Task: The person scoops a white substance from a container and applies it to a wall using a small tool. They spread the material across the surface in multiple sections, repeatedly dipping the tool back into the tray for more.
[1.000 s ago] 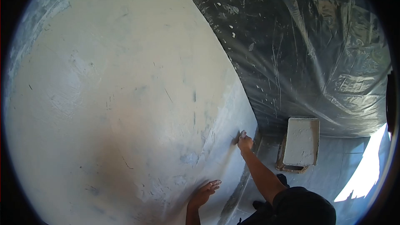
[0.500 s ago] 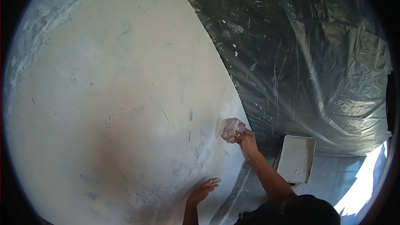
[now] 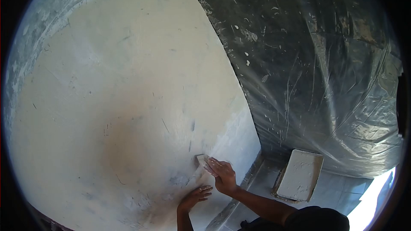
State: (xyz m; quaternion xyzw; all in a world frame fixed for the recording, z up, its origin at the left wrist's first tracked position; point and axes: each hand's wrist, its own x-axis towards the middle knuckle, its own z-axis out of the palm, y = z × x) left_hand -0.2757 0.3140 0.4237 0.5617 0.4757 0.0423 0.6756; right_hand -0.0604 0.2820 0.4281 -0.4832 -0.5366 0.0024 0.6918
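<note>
My right hand point(image 3: 222, 174) is closed on a flat, plaster-smeared spreader point(image 3: 202, 160), its pale edge against the wall point(image 3: 141, 81). Fingers cover most of the tool. Below and to the left, my left hand point(image 3: 195, 197) rests against the lower wall, fingers stretched out and holding nothing. White plaster marks its fingertips. The wall has a cream coat with thin dark scratches and grey patches, and whiter smears show around the spreader.
Dark plastic sheeting point(image 3: 317, 68), spotted with white, hangs along the right side. A rectangular tray point(image 3: 319, 175) of white plaster stands on the grey tiled floor point(image 3: 257, 196). Bright light falls at the lower right.
My right hand has swept down and left with the spreader, away from the wall's right edge. My left hand has shifted slightly left and down, and the view has moved a little.
</note>
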